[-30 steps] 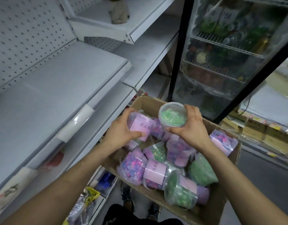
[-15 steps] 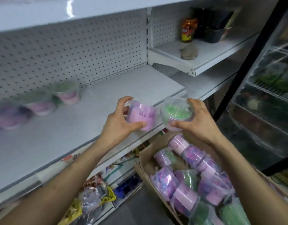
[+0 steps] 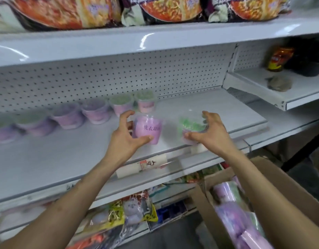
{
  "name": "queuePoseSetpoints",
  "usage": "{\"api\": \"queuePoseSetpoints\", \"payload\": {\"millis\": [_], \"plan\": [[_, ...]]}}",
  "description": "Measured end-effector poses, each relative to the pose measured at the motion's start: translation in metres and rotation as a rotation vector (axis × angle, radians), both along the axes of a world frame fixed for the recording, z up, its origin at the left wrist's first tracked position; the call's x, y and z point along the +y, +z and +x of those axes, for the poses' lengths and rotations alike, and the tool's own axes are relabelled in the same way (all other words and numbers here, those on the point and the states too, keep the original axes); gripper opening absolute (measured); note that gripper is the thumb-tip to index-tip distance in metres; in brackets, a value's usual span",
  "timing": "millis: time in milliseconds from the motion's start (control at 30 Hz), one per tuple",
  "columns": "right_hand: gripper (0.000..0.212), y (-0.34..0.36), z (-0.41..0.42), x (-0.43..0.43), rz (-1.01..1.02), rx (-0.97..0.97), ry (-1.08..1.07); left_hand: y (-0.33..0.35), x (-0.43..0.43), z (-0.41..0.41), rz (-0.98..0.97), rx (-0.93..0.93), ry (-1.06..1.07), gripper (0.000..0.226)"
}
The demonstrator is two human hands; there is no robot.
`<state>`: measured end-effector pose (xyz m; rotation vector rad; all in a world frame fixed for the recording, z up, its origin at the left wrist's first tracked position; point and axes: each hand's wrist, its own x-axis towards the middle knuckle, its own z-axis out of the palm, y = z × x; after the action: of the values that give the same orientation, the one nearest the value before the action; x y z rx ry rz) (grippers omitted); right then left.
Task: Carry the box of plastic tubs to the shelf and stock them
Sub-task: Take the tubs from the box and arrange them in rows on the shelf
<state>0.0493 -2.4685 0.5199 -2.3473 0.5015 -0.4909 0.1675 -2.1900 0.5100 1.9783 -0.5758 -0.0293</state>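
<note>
Stocking – we hold one tub per hand just over the shelf [image 3: 56,159] front edge | left hand [image 3: 127,139]: thumb and fingers wrapped round the pink tub [image 3: 148,130] | right hand [image 3: 209,133]: curled round the green tub [image 3: 190,125] below its rim | handling: likely light, thin, slick plastic; we'd grip the walls, not the lids | box [image 3: 288,178] low right.

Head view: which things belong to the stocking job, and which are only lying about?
Belong to the job: pink tub in the left hand; green tub in the right hand; row of tubs on the shelf; box with more tubs.
Just lying about: noodle packs above; jar and grey lump at right; snack bags below.
</note>
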Motion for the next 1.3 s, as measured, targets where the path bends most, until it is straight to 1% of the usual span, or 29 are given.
{"api": "queuePoseSetpoints", "payload": {"millis": [67,133,233,433,533,600,633,667,767,833,967,1067,1100,1200,1300], "plan": [[0.103,-0.006,0.013,0.010,-0.003,0.021,-0.009,-0.004,0.011,0.003,-0.013,0.013,0.020,0.095],[0.108,-0.012,0.026,0.014,0.009,0.048,-0.013,-0.008,0.016,0.005,-0.013,0.028,0.029,0.096],[0.109,-0.018,0.044,0.010,-0.008,0.075,-0.016,-0.012,0.015,0.013,-0.012,0.050,0.039,0.097],[0.109,-0.028,0.080,-0.026,-0.042,0.112,-0.002,-0.017,-0.011,0.027,-0.038,0.066,0.108,0.095],[0.113,-0.033,0.093,-0.047,-0.014,0.132,0.019,-0.023,-0.028,0.029,-0.052,0.092,0.148,0.093],[0.116,-0.034,0.098,-0.062,0.007,0.151,0.074,-0.029,-0.040,0.029,-0.070,0.117,0.182,0.093],[0.114,-0.034,0.099,-0.071,0.013,0.153,0.111,-0.031,-0.045,0.030,-0.079,0.123,0.200,0.093],[0.108,-0.033,0.099,-0.079,0.022,0.146,0.150,-0.034,-0.049,0.030,-0.084,0.128,0.217,0.092],[0.080,-0.035,0.099,-0.101,0.059,0.092,0.251,-0.038,-0.058,0.028,-0.082,0.138,0.255,0.092],[0.073,-0.034,0.106,-0.107,0.064,0.062,0.277,-0.041,-0.063,0.027,-0.073,0.133,0.272,0.093],[0.069,-0.035,0.134,-0.113,0.088,0.037,0.318,-0.047,-0.071,0.027,-0.059,0.135,0.310,0.092],[0.082,-0.034,0.148,-0.124,0.092,0.069,0.319,-0.047,-0.071,0.031,-0.054,0.139,0.316,0.092],[0.081,-0.034,0.152,-0.128,0.085,0.078,0.321,-0.046,-0.069,0.034,-0.049,0.137,0.317,0.092],[0.070,-0.038,0.163,-0.133,0.053,0.078,0.339,-0.042,-0.066,0.041,-0.037,0.129,0.320,0.093],[0.071,-0.038,0.183,-0.128,0.052,0.078,0.353,-0.038,-0.065,0.047,-0.021,0.106,0.321,0.094]]}}
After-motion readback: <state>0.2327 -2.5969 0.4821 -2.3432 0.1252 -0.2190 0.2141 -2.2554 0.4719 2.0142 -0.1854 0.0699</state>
